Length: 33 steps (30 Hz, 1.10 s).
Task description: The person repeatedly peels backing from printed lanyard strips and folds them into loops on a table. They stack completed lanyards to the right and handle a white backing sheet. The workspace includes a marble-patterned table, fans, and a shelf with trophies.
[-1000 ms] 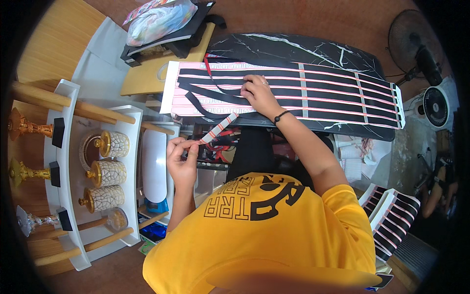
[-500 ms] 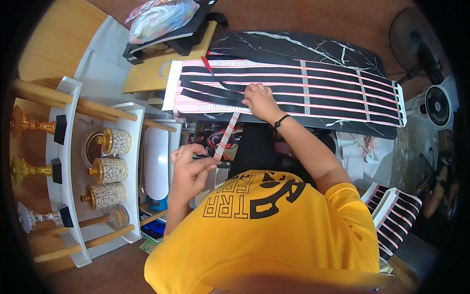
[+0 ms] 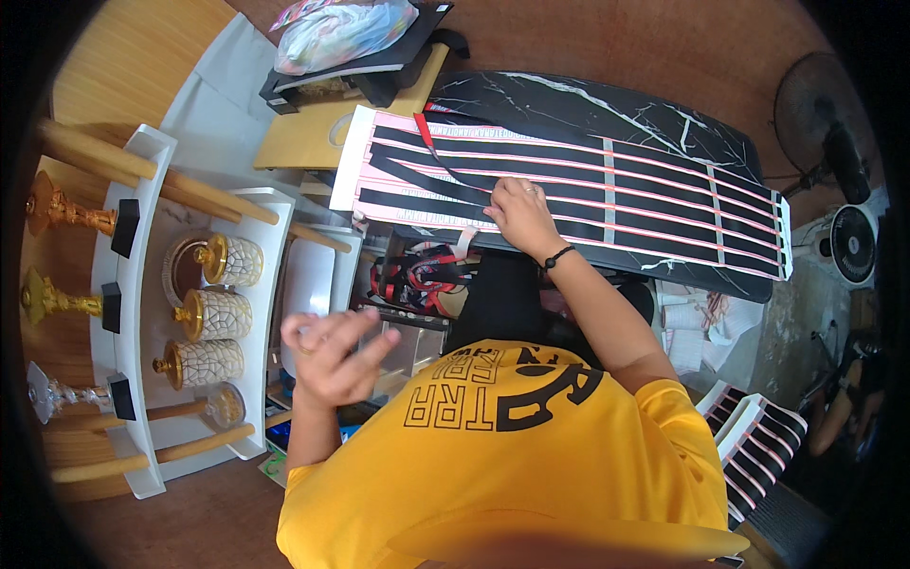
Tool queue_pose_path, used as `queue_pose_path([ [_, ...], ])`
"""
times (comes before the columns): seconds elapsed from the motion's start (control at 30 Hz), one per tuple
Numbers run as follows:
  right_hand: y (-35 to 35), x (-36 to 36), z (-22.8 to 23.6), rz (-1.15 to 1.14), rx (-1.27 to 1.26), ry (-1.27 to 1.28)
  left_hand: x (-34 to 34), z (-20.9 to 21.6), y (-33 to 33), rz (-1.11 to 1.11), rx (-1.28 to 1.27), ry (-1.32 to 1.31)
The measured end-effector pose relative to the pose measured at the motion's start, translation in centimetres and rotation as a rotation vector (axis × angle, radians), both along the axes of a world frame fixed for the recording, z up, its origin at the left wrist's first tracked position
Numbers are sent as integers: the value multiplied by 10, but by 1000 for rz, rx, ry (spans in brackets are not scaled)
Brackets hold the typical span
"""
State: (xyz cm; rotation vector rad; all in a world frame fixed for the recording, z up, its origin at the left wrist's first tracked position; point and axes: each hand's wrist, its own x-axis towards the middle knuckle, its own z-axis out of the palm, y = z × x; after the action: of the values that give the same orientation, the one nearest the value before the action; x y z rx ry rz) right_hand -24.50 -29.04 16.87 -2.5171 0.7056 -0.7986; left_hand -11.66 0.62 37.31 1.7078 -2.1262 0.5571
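A long board [image 3: 353, 171] lies slanted across the black marble-patterned tabletop [image 3: 588, 100], covered with parallel black straps and pink-white stripes. My right hand [image 3: 523, 216] rests on its near half, fingers bent and closed on a black strap [image 3: 422, 180]. Loose strap ends fan out left of that hand, one with a red end [image 3: 424, 130]. A short piece of pale tape [image 3: 465, 241] hangs over the board's near edge. Away from the board, my left hand [image 3: 336, 358] is raised at the left of my body, fingers spread and slightly blurred; nothing shows in it.
A white shelf [image 3: 270, 313] with gold-lidded jars [image 3: 210, 315] stands at left. Red and black straps [image 3: 417, 280] fill a drawer below the board. A plastic bag [image 3: 346, 36] sits on equipment at the back left. Fans [image 3: 848, 247] stand at right, above another strapped board [image 3: 758, 446].
My left hand has left the pale tape and moved left and toward me, its fingers opening. The long tape now shows only as a short curled end. My right hand stays on the strap.
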Motion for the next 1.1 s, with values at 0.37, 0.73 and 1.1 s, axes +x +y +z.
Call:
queue_pose_path([
  [0.37, 1, -2, 1, 26, 12, -37, 190, -190, -117, 847, -155, 936],
  [0.73, -35, -39, 7, -131, 101, -270, 256, -172, -83, 956, -94, 1167],
  [1.1, -143, -67, 1, -395, 7, 50, 25, -140, -305, 157, 99, 465],
])
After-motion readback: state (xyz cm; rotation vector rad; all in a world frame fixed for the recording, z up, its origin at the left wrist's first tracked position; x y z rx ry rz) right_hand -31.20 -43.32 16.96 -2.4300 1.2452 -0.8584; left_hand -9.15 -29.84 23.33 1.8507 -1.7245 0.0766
